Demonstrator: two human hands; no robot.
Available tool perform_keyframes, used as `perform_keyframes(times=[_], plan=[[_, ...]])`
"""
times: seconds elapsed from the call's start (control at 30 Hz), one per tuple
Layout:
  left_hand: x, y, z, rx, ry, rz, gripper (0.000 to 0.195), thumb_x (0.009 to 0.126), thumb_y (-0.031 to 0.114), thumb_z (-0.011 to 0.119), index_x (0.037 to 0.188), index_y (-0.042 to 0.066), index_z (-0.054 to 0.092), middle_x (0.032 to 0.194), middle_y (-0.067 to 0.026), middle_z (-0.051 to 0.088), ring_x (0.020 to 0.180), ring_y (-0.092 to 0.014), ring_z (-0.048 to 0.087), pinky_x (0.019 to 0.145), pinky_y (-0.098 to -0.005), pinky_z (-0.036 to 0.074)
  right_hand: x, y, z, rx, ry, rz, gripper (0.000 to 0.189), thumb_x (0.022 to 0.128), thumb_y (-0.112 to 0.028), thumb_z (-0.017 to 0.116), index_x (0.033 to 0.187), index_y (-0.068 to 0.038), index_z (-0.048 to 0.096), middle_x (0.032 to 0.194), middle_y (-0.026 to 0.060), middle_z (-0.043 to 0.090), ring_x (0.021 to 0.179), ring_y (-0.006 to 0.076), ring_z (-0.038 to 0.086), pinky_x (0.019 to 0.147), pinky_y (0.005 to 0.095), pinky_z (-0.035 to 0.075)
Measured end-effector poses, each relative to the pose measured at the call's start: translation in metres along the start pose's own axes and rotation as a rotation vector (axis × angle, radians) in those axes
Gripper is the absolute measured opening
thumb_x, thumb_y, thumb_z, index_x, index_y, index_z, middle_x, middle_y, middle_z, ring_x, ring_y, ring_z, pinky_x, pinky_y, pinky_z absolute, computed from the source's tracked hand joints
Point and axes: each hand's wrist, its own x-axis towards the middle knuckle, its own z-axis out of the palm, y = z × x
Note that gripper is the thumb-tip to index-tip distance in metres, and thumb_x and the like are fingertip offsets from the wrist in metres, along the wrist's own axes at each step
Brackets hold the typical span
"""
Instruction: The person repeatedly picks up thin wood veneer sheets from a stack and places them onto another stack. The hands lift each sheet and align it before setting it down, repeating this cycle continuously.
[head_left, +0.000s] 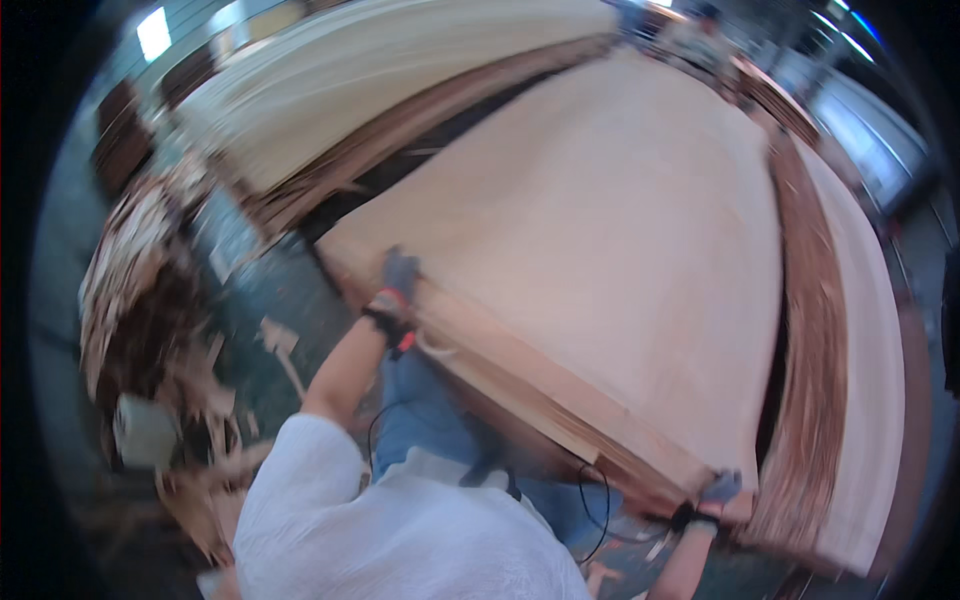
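A wide, pale wood veneer sheet (600, 247) lies on top of a stack of veneer (517, 382) in front of me. My left hand (401, 271), in a grey glove with a dark band at the wrist, grips the sheet's near edge towards its left corner. At the near right corner, my right hand (720, 489), also gloved, holds the same edge. Both hands are blurred, and their fingertips are partly hidden. Below the top sheet, several layer edges show along the near side.
Another tall veneer stack (390, 82) stands to the left, beyond a dark gap. A further stack (810, 360) runs along the right side. Torn veneer scraps (142, 300) are heaped on the left floor (262, 300). A person (694, 45) is at the far end.
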Motion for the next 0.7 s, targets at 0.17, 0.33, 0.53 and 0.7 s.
perform_keyframes(times=[0.17, 0.33, 0.53, 0.7], plan=[[0.0, 0.006, -0.021, -0.676, -0.065, -0.482, 0.049, 0.089, 0.018, 0.056, 0.135, 0.018, 0.041, 0.116, -0.0109, 0.051, 0.105, -0.029, 0.05, 0.085, -0.0488, 0.048, -0.007, -0.011, -0.024, 0.796, 0.311, 0.65, 0.018, 0.085, -0.009, 0.056, 0.102, -0.005, 0.05, 0.088, 0.003, 0.048, 0.084, 0.0186, 0.049, 0.072, 0.0353, 0.042], [0.002, 0.053, -0.032, -0.613, -0.065, -0.309, 0.056, 0.091, 0.013, 0.055, 0.143, 0.02, 0.037, 0.127, -0.0141, 0.05, 0.114, -0.028, 0.049, 0.094, -0.0425, 0.049, 0.038, -0.029, -0.135, -0.339, 0.759, 0.201, 0.052, 0.079, -0.006, 0.065, 0.127, 0.005, 0.049, 0.126, 0.0249, 0.054, 0.117, 0.0364, 0.051, 0.103, 0.0411, 0.038], [-0.007, 0.094, -0.037, -0.487, -0.191, -0.2, 0.045, 0.093, 0.004, 0.047, 0.137, -0.001, 0.044, 0.13, -0.0113, 0.049, 0.118, -0.018, 0.049, 0.096, -0.0284, 0.043, 0.104, -0.016, -0.279, -0.496, 0.934, 0.301, 0.042, 0.078, -0.012, 0.067, 0.119, -0.007, 0.058, 0.114, 0.0173, 0.062, 0.108, 0.0339, 0.058, 0.09, 0.0413, 0.047], [-0.026, 0.118, -0.029, -0.595, -0.272, -0.211, 0.042, 0.092, 0.001, 0.046, 0.134, 0.002, 0.048, 0.129, -0.0102, 0.05, 0.116, -0.019, 0.052, 0.095, -0.0265, 0.044, 0.122, 0.036, -0.325, -0.51, 0.558, 0.382, 0.04, 0.076, -0.026, 0.073, 0.111, -0.008, 0.065, 0.104, 0.0139, 0.068, 0.095, 0.0303, 0.065, 0.085, 0.0399, 0.05]])
